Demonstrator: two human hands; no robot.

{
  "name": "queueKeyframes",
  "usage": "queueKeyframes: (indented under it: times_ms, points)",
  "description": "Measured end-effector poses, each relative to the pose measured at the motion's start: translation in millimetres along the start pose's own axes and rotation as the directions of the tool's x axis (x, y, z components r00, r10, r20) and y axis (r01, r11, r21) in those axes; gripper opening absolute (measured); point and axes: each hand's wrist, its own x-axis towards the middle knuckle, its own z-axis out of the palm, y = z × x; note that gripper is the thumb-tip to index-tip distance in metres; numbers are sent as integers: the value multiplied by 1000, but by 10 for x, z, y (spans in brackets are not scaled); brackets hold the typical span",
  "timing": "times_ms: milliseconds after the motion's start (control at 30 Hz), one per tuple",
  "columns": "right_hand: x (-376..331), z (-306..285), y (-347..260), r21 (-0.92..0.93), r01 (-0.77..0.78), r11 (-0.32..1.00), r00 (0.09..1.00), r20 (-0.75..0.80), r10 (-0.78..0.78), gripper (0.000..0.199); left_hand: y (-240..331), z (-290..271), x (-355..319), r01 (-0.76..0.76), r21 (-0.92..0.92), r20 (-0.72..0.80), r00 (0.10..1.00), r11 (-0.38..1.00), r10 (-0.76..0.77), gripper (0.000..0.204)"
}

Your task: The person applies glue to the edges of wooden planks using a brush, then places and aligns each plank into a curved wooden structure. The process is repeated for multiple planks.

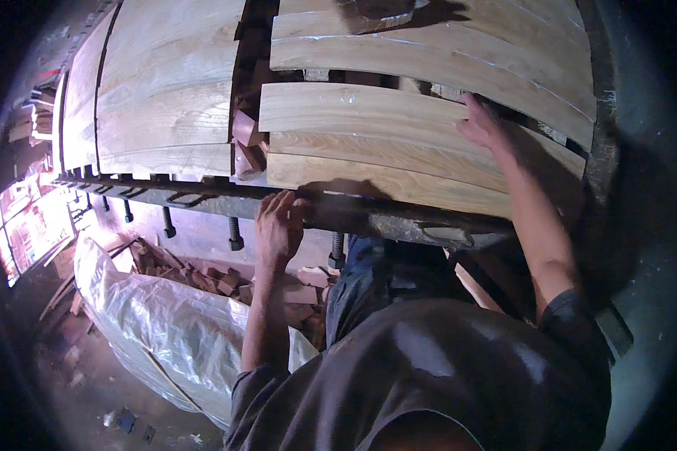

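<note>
Along the clamp rail, the plank runs crosswise, pinched at its near edge by left hand, w/ right hand laid flat, open, farther up.

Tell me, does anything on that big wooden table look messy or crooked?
Yes. Small reddish wood blocks sit jumbled at odd angles in the gap between the two groups of pale planks. The left hand grips the metal clamp bar at the front edge; the right hand lies on the planks.

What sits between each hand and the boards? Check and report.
Nothing visible. The left hand already grips the near board edge at the metal clamp bar, and the right hand lies flat on a board.
</note>
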Motion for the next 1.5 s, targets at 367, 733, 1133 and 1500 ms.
queueKeyframes:
  times_ms: [367,733,1133,1500]
  points:
    - [-1081,-167,-564,-41,281,959,952,-116,-284,34,181,269,-860,-63,139,-245,965,988,96,64]
    - [-1793,298,-496,-15,405,914,908,-110,-404,42,-139,985,-1428,207,-325,-253,921,923,-296,77]
    - [-1738,349,-400,88,286,954,915,-321,-245,59,-649,1268,-1198,378,-880,172,820,289,-546,71]
    - [-999,310,-130,2,211,978,977,-31,-210,93,-468,1429,-1513,393,-809,260,906,437,-334,56]
